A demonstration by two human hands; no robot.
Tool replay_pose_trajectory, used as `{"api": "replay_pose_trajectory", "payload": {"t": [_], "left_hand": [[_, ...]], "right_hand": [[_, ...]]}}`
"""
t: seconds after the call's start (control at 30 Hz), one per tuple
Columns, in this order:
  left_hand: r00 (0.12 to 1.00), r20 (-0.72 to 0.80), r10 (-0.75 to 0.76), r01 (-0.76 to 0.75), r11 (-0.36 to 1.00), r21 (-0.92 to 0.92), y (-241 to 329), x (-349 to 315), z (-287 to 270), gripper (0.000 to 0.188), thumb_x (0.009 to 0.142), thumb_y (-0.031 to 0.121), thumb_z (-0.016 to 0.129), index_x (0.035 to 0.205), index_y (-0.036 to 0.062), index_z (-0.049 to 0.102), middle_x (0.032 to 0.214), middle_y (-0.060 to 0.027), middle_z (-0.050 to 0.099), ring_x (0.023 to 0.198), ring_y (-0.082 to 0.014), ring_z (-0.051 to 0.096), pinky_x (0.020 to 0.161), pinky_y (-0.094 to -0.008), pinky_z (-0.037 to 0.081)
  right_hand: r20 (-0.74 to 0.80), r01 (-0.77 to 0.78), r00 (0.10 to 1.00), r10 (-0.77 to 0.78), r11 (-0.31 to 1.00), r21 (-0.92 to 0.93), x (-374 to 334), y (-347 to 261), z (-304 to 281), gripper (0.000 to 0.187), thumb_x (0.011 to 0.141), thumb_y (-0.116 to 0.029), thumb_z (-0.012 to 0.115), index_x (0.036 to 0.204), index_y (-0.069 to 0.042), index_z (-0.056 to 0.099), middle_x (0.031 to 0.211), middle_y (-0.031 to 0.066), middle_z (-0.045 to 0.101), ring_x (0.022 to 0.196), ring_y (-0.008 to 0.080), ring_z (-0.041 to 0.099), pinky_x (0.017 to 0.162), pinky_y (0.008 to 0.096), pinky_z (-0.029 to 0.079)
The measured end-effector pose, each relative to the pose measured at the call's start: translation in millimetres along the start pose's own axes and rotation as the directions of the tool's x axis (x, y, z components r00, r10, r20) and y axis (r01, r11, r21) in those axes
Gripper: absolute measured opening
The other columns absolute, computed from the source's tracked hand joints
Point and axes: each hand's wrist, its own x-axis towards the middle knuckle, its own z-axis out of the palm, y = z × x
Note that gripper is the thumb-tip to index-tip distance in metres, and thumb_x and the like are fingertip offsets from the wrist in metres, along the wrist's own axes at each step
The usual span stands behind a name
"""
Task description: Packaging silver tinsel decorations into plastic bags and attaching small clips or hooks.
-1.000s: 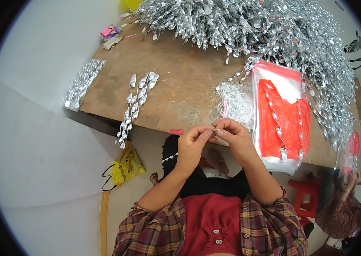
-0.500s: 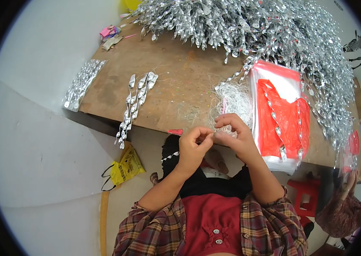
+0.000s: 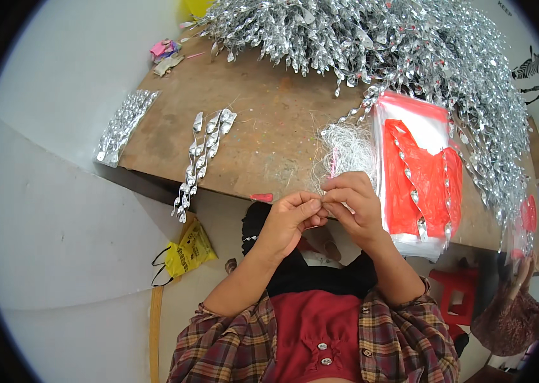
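My left hand (image 3: 287, 222) is closed in a pinch above the table's near edge. Fingertip to fingertip with it, my right hand (image 3: 355, 209) pinches too; whatever sits between them is too small to make out. Behind my left wrist, a bit of twisted silver strip (image 3: 250, 238) shows against dark cloth. Just beyond my right hand lies a loose tangle of white string (image 3: 352, 150). Several twisted silver strips (image 3: 200, 156) lie side by side to the left, their near ends overhanging the edge.
A large heap of silver twists (image 3: 359, 38) covers the table's far side. On the right, a red plastic bag (image 3: 403, 198) lies on clear plastic sleeves (image 3: 432, 118). A flat silver bundle (image 3: 126, 127) rests at the left edge. A person (image 3: 512, 319) is at far right, near a red stool (image 3: 457, 297).
My left hand has turned, with its fingers now curled further under the right fingertips. My right fingers have folded in closer. Less of the silver strip behind my left wrist shows.
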Motion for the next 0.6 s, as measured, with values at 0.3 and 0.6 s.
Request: {"api": "replay_pose_trajectory", "payload": {"t": [0.3, 0.6], "left_hand": [[0.996, -0.039, 0.074, -0.069, 0.992, 0.108, 4.9, -4.3, 5.0, 0.009, 0.087, 0.008, 0.061, 0.091, 0.0014, 0.061, 0.079, -0.0037, 0.063, 0.069, -0.0084, 0.059, 0.07, -0.0239, 0.05], [0.979, -0.089, 0.181, -0.158, 0.963, 0.218, -0.9, -0.6, 5.3, 0.009, 0.087, 0.008, 0.06, 0.092, 0.0003, 0.06, 0.081, -0.0041, 0.063, 0.069, -0.0077, 0.057, 0.069, -0.0222, 0.048]], "right_hand": [[-0.007, -0.309, 0.95, 0.312, 0.943, 0.127, -16.0, 5.6, 8.5, 0.013, 0.077, -0.008, 0.068, 0.09, -0.009, 0.066, 0.084, 0.0048, 0.065, 0.079, 0.0223, 0.06, 0.076, 0.0323, 0.044], [-0.025, -0.079, 0.997, 0.079, 0.997, -0.002, -7.9, -1.4, 6.9, 0.014, 0.075, -0.001, 0.068, 0.086, -0.008, 0.064, 0.083, 0.0033, 0.065, 0.076, 0.0194, 0.057, 0.072, 0.0304, 0.042]]}}
